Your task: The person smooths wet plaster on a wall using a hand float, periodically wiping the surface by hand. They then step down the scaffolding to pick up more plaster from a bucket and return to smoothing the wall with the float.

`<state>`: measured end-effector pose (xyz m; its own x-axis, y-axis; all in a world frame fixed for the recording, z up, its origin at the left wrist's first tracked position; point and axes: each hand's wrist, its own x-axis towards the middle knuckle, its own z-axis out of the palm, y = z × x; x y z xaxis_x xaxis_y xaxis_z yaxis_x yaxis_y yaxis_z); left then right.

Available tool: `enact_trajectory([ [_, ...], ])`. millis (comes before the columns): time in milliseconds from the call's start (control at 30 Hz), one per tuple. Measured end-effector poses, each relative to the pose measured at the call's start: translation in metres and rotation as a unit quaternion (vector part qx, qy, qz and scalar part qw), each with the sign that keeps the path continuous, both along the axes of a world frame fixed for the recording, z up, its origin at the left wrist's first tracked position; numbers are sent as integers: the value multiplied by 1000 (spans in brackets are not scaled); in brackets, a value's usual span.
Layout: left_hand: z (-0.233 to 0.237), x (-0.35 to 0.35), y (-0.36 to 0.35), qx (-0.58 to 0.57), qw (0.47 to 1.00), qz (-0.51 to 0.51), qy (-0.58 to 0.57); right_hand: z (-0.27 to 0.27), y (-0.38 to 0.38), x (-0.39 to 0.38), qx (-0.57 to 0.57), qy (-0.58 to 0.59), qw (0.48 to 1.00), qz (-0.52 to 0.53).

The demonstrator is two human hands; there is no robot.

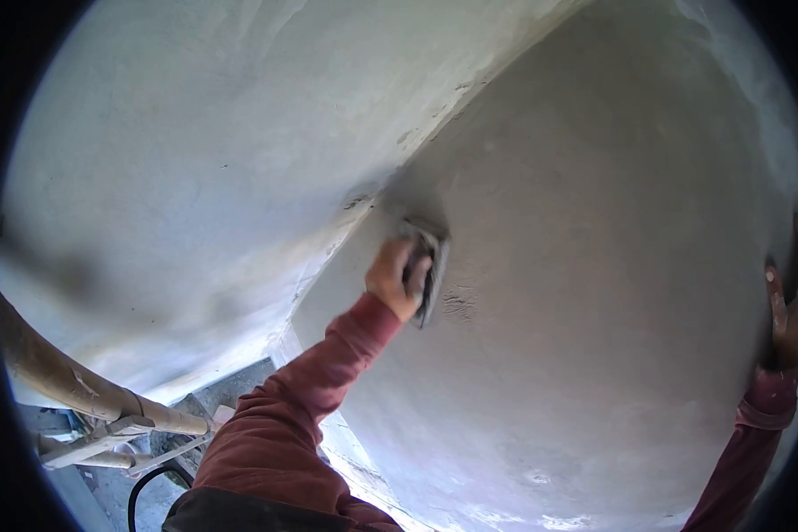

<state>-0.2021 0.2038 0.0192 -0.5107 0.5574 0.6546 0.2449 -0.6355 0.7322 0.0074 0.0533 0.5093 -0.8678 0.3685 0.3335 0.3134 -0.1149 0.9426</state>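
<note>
In the head view, your left hand (pixel 397 277) has its fingers closed round the trowel (pixel 437 273), set against the grey wall (pixel 594 222) near the corner seam (pixel 335 250); your right hand (pixel 790 312), fingers open, is at the wall's far right

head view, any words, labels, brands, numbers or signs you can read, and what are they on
None that can be read.
Darker wall and paler surface: marks and rough patches, no lettering.
Trowel under the left hand: blurred, no brand legible.
Red sleeves: no print visible.
Jumble behind the round pole: too small and blurred to tell.
</note>
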Motion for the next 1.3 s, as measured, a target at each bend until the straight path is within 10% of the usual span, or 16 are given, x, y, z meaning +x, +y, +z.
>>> enact_trajectory([
  [133, -55, 17, -33, 7, 996, 0, 89, -1, 0, -2, -4, 1, 1000, -4],
  [367, 97, -41, 58, 118, 983, 120, 75, 6, 9, 8, -11, -29, 999, 14],
  [533, -62, -30, 41, -33, 994, 86, 53, -2, 5, 9, 3, -6, 1000, -3],
  [600, -123, -35, 35, -46, 995, 69, 63, 2, 6, 39, -238, 244, 938, 70],
  [700, -121, -48, 35, -62, 986, 64, 139, 1, -2, 14, -124, 114, 986, -3],
  [1000, 149, -61, 66, 151, 966, 111, 177, 2, 9, 3, -8, -36, 999, 11],
  [1300, -49, -72, 45, -39, 963, 53, 262, 4, 20, 14, -12, 1, 998, 66],
])
